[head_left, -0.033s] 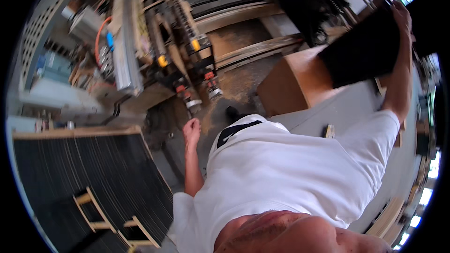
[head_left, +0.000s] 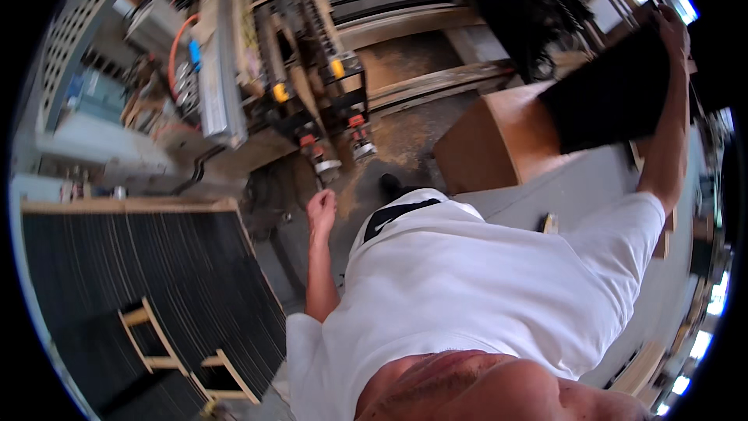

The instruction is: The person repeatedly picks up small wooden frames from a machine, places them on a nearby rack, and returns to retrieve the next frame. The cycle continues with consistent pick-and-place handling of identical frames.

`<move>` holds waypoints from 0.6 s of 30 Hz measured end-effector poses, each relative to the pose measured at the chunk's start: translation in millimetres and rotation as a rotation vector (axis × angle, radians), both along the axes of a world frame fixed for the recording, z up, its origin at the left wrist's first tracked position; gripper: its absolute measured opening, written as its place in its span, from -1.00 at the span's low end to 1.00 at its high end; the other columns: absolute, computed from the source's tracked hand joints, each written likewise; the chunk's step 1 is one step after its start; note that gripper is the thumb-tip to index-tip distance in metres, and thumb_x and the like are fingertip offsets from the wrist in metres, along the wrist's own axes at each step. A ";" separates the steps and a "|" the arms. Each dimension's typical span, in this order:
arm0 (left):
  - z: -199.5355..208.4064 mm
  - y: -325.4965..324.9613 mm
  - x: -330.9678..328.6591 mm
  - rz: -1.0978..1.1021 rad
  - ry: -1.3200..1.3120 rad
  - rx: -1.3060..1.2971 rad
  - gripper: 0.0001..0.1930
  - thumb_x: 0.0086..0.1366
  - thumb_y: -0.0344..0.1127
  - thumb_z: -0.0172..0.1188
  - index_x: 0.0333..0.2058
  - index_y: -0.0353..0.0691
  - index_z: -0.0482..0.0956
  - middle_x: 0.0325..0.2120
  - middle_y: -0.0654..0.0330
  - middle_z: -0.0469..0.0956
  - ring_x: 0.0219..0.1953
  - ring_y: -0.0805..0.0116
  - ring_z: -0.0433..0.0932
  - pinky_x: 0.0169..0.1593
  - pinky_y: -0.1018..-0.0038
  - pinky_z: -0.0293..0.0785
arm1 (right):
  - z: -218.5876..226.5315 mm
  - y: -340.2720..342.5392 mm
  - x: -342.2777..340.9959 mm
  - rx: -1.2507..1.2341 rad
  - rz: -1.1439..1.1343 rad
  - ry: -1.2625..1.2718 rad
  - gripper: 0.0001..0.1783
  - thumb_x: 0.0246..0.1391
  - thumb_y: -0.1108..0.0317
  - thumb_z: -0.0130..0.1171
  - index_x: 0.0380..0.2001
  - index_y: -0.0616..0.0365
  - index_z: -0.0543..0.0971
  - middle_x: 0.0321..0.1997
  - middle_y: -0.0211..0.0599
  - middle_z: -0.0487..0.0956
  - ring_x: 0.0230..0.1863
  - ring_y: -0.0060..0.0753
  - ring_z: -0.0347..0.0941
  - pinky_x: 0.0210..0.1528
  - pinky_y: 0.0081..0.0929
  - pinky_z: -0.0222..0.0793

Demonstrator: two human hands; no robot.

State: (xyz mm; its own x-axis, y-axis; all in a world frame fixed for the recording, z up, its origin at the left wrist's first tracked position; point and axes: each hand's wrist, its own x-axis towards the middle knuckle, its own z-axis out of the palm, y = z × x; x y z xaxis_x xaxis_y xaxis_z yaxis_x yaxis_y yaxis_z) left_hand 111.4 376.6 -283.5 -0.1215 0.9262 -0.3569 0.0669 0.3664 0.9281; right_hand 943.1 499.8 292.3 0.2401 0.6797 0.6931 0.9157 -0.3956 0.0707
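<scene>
My right hand [head_left: 673, 30], on an outstretched arm at the far right, is closed on the upper edge of a black sheet [head_left: 612, 90]. The sheet slopes down leftward, and its lower part overlaps a brown wooden box [head_left: 479, 144] in the view. My left hand [head_left: 321, 209] is in front of my body with its fingers curled together; what they hold, if anything, is too small to make out. Just beyond that hand are the red-and-silver ends of two machine arms [head_left: 323, 162].
A stack of thin dark strips [head_left: 140, 257] in a wooden-edged holder stands at left, with light wooden frames [head_left: 160, 335] on it. A metal rail [head_left: 222, 101] and orange hose are at upper left. Sawdust covers part of the floor [head_left: 397, 136]. Black material [head_left: 514, 19] hangs at the back.
The surroundings have shifted slightly rightward in the view. My right hand still grips the black sheet, and my left hand stays curled at nearly the same place.
</scene>
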 end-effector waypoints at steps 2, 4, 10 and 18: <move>17.9 10.9 -9.7 0.023 0.109 0.022 -0.79 0.30 -0.27 0.16 -0.21 -0.29 0.60 -0.54 0.33 0.53 -0.52 0.60 0.44 -0.45 0.62 0.39 | -27.9 67.7 -56.3 0.010 0.144 0.025 -0.55 0.06 -0.05 0.12 0.01 -0.23 0.57 -0.03 -0.39 0.62 0.05 -0.34 0.51 0.06 -0.39 0.35; 22.2 28.2 -19.9 0.044 0.153 0.063 -0.78 0.30 -0.26 0.16 -0.20 -0.29 0.60 -0.52 0.31 0.55 -0.51 0.59 0.46 -0.44 0.61 0.41 | -60.4 124.1 -125.2 0.064 0.384 0.191 -0.58 0.10 -0.05 0.10 -0.01 -0.22 0.58 -0.10 -0.42 0.64 -0.05 -0.39 0.54 0.00 -0.41 0.35; 88.3 128.8 2.8 0.074 -0.059 0.153 -0.75 0.34 -0.29 0.11 -0.13 -0.34 0.55 -0.41 0.25 0.58 -0.43 0.61 0.48 -0.40 0.65 0.42 | -150.5 180.7 -373.1 0.009 0.811 0.362 -0.77 0.09 0.29 0.19 -0.18 0.09 0.62 -0.29 -0.36 0.64 -0.22 -0.51 0.54 -0.14 -0.59 0.39; 156.6 342.6 40.2 0.167 -0.208 0.149 -0.72 0.36 -0.14 0.08 -0.24 -0.26 0.56 -0.39 0.29 0.58 -0.39 0.56 0.51 -0.33 0.57 0.48 | -263.3 231.2 -436.3 -0.187 0.920 0.595 -0.78 -0.06 0.45 0.29 -0.26 0.10 0.61 -0.38 -0.21 0.53 -0.32 -0.25 0.49 -0.23 -0.39 0.41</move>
